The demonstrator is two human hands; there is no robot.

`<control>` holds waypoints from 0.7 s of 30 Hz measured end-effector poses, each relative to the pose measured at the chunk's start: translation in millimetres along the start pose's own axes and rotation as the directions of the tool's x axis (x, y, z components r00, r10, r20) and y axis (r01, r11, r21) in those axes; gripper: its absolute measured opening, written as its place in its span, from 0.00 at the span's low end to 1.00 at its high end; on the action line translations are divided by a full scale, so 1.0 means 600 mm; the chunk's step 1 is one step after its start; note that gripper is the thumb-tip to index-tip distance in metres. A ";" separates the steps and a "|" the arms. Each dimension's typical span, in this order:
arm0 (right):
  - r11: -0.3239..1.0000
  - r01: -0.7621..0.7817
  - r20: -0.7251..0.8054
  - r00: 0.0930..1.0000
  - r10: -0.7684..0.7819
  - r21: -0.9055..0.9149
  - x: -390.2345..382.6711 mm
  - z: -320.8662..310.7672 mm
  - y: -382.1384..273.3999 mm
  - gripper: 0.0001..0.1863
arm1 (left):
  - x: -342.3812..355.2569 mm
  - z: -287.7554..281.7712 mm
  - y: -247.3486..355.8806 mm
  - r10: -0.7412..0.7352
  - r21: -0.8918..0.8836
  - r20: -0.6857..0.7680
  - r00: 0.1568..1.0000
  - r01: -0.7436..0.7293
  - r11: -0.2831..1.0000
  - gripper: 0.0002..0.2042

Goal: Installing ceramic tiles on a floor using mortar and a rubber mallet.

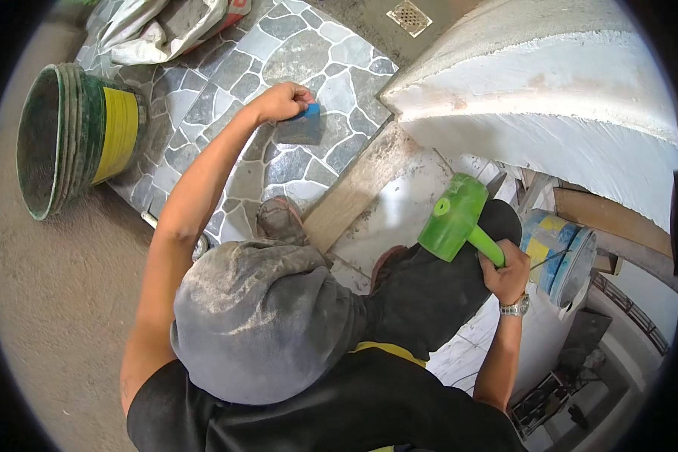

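Note:
My left hand (282, 101) is closed on the blue handle edge of a flat scraper (300, 130). Its grey blade hangs just above or rests on the stone-patterned tiles (297, 56); I cannot tell which. Over by my dark-trousered knee, my right hand (508, 273) grips the handle of a bright green rubber mallet (453, 215), whose big head points up and to the left. A watch is on that wrist. My shoe (281, 220) stands at the near edge of the patterned tiles.
At the left stands a stack of green buckets (60, 143) with a yellow label. A white sack (154, 38) lies at the far left. A drain grate (410, 17) and a rough white wall (535, 98) are at the far right. A blue pail (557, 256) sits beyond my right hand.

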State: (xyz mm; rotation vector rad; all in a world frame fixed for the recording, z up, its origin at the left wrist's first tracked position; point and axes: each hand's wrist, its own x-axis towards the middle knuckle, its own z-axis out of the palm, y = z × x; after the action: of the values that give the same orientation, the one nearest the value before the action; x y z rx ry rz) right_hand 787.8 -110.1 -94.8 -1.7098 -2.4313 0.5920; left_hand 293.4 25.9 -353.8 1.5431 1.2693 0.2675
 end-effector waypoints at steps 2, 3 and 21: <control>1.000 -0.017 -0.017 1.000 0.017 0.001 -0.005 0.000 -0.001 0.10 | -0.016 -0.001 0.023 0.000 0.021 -0.103 0.995 0.002 1.000 0.13; 0.999 -0.031 -0.032 0.999 0.032 0.003 -0.009 0.000 -0.001 0.10 | -0.024 -0.005 0.032 0.131 0.161 -0.199 0.971 -0.100 0.982 0.15; 0.998 -0.049 -0.008 0.999 0.049 -0.032 -0.012 -0.001 0.002 0.10 | 0.082 0.104 0.073 0.462 0.406 -0.357 0.812 -0.311 0.859 0.25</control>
State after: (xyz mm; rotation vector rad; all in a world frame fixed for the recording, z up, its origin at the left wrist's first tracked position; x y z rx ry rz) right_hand 791.7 -116.5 -93.9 -1.7854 -2.4132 0.5552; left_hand 382.8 36.3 -364.3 2.1255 1.3777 0.7452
